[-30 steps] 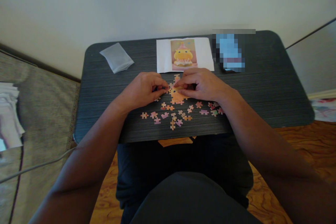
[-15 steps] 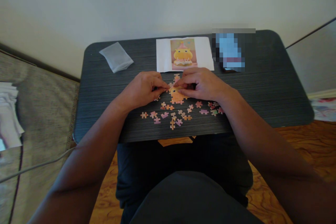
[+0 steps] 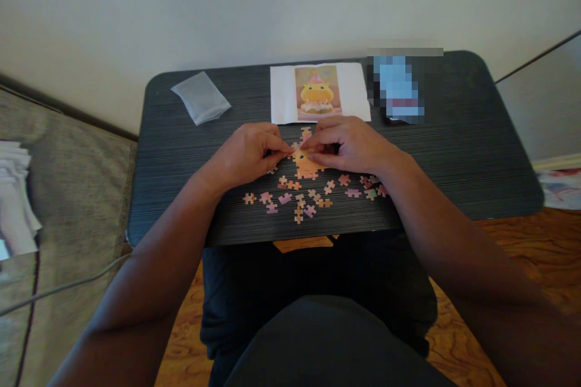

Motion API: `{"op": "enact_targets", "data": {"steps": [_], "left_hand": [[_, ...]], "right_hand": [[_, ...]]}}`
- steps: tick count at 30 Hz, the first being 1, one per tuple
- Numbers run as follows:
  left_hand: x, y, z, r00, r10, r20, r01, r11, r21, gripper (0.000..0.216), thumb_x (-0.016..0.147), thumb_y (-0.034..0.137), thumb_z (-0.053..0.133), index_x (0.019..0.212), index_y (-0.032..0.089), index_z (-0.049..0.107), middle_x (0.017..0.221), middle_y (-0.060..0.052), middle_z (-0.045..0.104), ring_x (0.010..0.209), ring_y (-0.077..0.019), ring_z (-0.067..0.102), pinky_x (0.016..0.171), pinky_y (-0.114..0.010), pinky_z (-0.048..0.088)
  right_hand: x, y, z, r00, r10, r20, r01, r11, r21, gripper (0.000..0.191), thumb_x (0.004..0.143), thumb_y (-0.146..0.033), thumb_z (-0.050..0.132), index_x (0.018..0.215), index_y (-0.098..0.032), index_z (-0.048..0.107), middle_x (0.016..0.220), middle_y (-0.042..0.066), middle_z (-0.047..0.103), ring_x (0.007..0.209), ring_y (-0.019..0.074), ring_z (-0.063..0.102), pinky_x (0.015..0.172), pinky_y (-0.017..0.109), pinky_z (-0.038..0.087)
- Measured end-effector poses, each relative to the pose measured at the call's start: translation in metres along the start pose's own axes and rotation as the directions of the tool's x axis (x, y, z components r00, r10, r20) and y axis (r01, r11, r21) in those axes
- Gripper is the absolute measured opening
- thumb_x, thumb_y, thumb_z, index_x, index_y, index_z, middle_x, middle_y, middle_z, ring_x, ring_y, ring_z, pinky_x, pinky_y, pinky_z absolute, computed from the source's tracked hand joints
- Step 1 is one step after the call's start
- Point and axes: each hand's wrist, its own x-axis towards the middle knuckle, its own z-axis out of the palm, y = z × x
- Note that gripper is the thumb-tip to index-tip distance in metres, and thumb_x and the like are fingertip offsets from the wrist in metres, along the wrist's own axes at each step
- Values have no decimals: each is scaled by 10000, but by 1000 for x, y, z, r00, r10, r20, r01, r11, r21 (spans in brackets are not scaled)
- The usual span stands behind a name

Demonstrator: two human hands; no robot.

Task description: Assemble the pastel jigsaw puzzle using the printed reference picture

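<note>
A partly joined jigsaw puzzle, with a yellow face and one dark eye, lies flat on the dark table. My left hand has its thumb and forefinger closed at the puzzle's upper left edge, gripping a jigsaw piece there. From the other side, my right hand curls over the upper right part, its fingertips pressed on the pieces and hiding some of them. Pink pieces stick up at the top of the joined part. Several loose jigsaw pieces are scattered between my forearms, nearer to my body.
Behind the puzzle lies a white sheet with a printed picture of a yellow character in a party hat. A clear plastic bag is at the back left, a blurred-out phone-like object at the back right. The table meets a pale wall.
Almost nothing differs. Both hands stay at the same spot on the puzzle, with only a very slight shift of the fingers and the view.
</note>
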Motion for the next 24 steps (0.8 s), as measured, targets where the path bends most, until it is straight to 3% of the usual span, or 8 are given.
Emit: {"op": "enact_targets", "data": {"steps": [10,16,24], "left_hand": [[1,6,-2,1000,-23,16,23,1000,-5,272,1056,232,646,1120,227,910,971,-71,805,866,-205,728,783,-344,537],[4,9,-4,994,-102,43,103,994,-28,162,1025,234,701,1074,189,849,837,-31,747,715,-163,633,701,-316,463],[5,11,-2,989,-140,54,141,990,-9,128,1018,203,702,1077,188,815,857,-25,749,720,-162,628,717,-314,452]], "right_hand": [[-1,-1,-2,1000,12,21,-12,1000,1,253,1021,-372,740,1200,-278,893,1127,63,813,1062,258,730,993,430,531],[0,0,-1,1000,-2,16,2,1000,-7,241,1019,-349,740,1186,-271,894,1151,71,824,1069,265,736,979,435,532],[0,0,-1,1000,0,9,0,1000,5,250,1014,-356,740,1189,-265,895,1106,69,806,1048,259,728,969,425,523]]}}
